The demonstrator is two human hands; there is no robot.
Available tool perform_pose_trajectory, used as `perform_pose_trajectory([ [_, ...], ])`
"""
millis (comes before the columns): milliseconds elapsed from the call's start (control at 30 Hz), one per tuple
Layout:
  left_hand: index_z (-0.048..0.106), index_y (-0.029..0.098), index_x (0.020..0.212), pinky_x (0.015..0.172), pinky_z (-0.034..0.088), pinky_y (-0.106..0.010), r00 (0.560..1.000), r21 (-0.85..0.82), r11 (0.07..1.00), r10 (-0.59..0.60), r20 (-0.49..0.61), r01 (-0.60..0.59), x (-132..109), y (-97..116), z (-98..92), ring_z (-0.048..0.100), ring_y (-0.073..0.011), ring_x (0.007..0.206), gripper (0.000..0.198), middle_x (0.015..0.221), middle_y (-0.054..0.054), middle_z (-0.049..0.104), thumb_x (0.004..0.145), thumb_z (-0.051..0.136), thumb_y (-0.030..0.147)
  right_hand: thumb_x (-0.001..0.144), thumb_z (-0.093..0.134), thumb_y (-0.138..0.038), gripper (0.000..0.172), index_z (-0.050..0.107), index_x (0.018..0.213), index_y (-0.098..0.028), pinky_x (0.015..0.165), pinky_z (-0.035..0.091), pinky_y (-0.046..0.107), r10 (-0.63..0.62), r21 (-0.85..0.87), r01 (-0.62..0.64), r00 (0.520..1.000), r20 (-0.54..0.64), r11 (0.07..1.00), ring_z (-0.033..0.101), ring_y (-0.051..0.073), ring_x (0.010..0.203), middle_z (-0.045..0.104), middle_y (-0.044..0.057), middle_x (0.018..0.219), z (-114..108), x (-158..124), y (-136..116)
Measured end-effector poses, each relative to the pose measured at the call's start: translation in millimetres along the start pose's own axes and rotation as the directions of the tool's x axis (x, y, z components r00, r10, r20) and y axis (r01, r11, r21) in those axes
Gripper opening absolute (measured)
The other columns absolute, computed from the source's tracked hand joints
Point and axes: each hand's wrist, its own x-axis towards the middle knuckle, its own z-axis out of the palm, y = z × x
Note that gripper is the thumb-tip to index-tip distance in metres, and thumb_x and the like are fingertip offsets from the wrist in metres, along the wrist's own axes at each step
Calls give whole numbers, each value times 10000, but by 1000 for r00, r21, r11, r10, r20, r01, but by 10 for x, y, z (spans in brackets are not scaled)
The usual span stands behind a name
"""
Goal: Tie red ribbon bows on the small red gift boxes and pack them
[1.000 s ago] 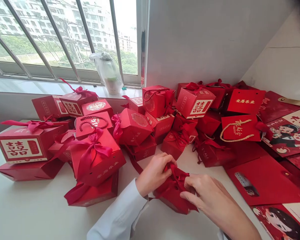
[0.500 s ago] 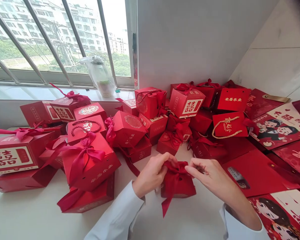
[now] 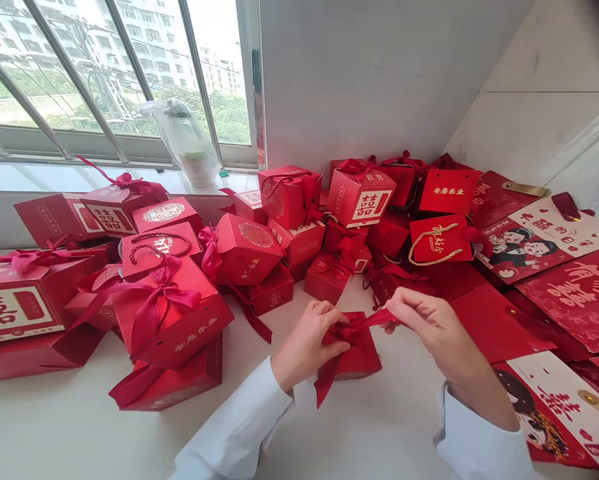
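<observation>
A small red gift box (image 3: pixel 359 357) stands on the white table (image 3: pixel 79 433) in front of me. My left hand (image 3: pixel 306 343) is closed on the red ribbon (image 3: pixel 366 323) at the box's top left. My right hand (image 3: pixel 429 327) pinches the other end of that ribbon and holds it out to the right, a little above the box. A loose ribbon tail (image 3: pixel 326 380) hangs down the box's left front. Both wrists wear white sleeves.
Many red gift boxes with ribbons and cord handles are heaped along the back, such as the bow-tied box (image 3: pixel 172 313) at left. Red envelopes and printed cards (image 3: pixel 534 243) lie at right. A plastic bag (image 3: pixel 186 140) sits on the window sill.
My right hand has drawn the ribbon out to the right, stretching it from the box top. The box has settled lower and flatter. The camera has swung slightly to the right.
</observation>
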Motion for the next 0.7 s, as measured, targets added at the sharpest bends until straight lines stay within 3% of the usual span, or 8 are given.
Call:
perform_pose_trajectory([
  [100,618,200,931,827,425,-308,1000,-15,1000,0,19,0,-5,-13,-50,476,-210,987,166,1001,-49,569,772,652,237,891,515,-360,290,517,639,-216,586,392,245,-43,320,90,987,-153,943,486,132,590,509,-21,610,-133,-175,-54],
  [167,618,195,923,827,429,-309,1000,-6,1000,0,29,0,-6,-18,-71,479,-213,988,164,1020,-56,565,779,648,266,896,516,-362,278,511,650,-234,555,377,254,-49,391,134,974,-220,911,459,142,569,490,-19,600,-209,-299,-70],
  [233,624,193,914,821,430,-305,999,11,1000,14,36,-14,-5,-17,-72,486,-210,970,175,1012,-57,568,788,641,314,892,515,-396,295,512,639,-245,547,369,273,-90,373,153,979,-181,915,445,160,561,482,-15,577,-273,-393,-81],
  [333,643,197,849,775,422,-285,1000,36,999,25,2,-25,-1,-10,-42,498,-199,915,163,931,-47,585,823,596,350,856,548,-481,328,554,622,-251,572,384,296,-196,238,148,962,190,960,467,175,573,513,-6,567,-375,-464,-133],
  [433,655,198,816,753,405,-268,996,-6,1000,16,-82,-16,-4,10,-35,515,-175,856,168,854,-30,609,871,513,269,834,599,-455,255,644,684,-253,624,403,297,-133,-23,193,756,641,981,526,183,647,595,23,656,-490,-496,-218],
  [500,656,191,871,737,411,-253,995,-122,992,0,-102,-13,-18,40,-79,536,-153,808,200,840,-23,624,892,466,249,833,617,-411,192,672,738,-253,657,409,291,-28,-170,215,696,718,962,551,187,692,625,33,706,-553,-522,-243],
  [633,657,178,942,708,422,-228,980,-272,962,-24,-197,-31,-77,170,-266,552,-137,789,260,872,-35,628,921,422,287,818,625,-422,160,648,797,-265,678,413,269,134,-421,98,863,487,902,571,177,730,651,4,797,-561,-512,-161],
  [700,668,175,940,701,432,-227,968,-273,961,-31,-247,-39,-127,265,-376,553,-144,801,279,895,-51,629,917,441,335,841,578,-440,188,631,811,-262,676,410,262,161,-488,51,910,383,871,573,171,739,656,-9,828,-486,-435,-102],
])
